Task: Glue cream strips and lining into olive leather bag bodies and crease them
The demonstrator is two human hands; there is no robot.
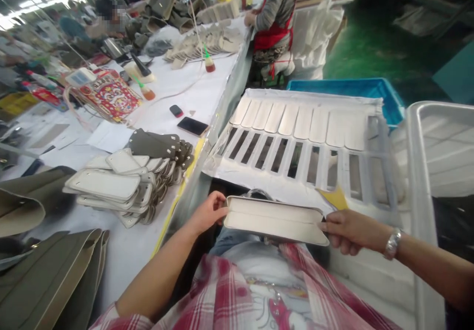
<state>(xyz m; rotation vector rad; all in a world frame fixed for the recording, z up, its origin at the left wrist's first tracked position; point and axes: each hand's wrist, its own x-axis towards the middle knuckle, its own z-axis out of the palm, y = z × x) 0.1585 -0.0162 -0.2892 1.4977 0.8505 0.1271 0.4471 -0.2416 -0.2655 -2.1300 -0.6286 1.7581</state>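
Between my two hands, above my lap, is a long folded panel (pixel 274 217) with a cream inside, a dark edge and a crease along its length. My left hand (pixel 212 212) pinches its left end. At the right end my right hand (pixel 342 231) grips the corner, fingers curled under. Just beyond it lies a white slatted rack (pixel 255 179), whose far side carries a row of cream panels (pixel 289 118) lying side by side. A yellow piece (pixel 335 197) rests on the rack's near edge, close to my right hand.
Left of me, a white table (pixel 159 107) holds stacked pale and grey pieces (pixel 107 182), a phone (pixel 192 126) and larger grey-green panels (pixel 55 280). A blue crate (pixel 385 93) and a translucent bin (pixel 420 196) stand at right. Further off, a person in a red apron (pixel 276 36) works at the table.
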